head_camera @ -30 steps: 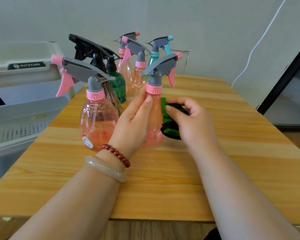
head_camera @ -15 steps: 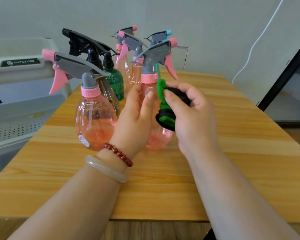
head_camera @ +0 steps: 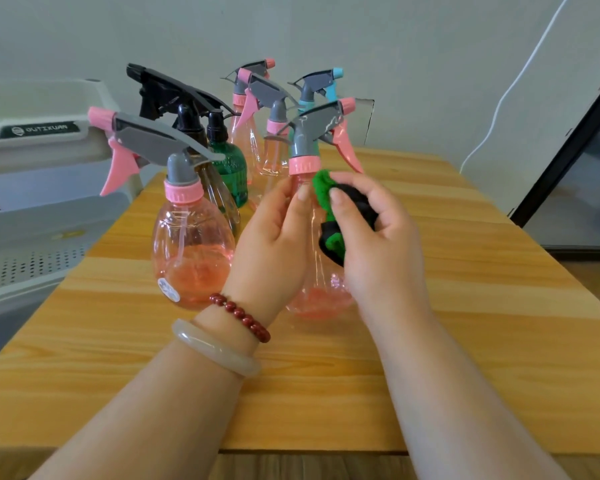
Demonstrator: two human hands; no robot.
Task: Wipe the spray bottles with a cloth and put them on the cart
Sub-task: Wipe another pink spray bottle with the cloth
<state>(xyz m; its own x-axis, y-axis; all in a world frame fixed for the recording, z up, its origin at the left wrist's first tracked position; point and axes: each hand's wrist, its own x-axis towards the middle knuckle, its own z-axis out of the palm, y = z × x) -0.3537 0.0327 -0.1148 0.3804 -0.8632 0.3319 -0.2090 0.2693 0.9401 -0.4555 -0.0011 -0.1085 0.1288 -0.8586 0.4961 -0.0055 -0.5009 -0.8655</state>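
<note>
My left hand grips a pink spray bottle with a grey and pink trigger head, held upright over the wooden table. My right hand holds a green and black cloth pressed against the bottle's right side, just under the pink collar. Another pink spray bottle stands to the left of my left hand. Behind it are a black-headed bottle, a green bottle, two more pink ones and a teal-headed one.
A grey plastic cart with perforated shelves stands left of the table. A white cable runs down the wall at the right, beside a dark framed panel. The table's front edge lies near my forearms.
The held bottle has risen off the table and tilted slightly. My right hand moved the cloth up along the bottle's side toward the neck.
</note>
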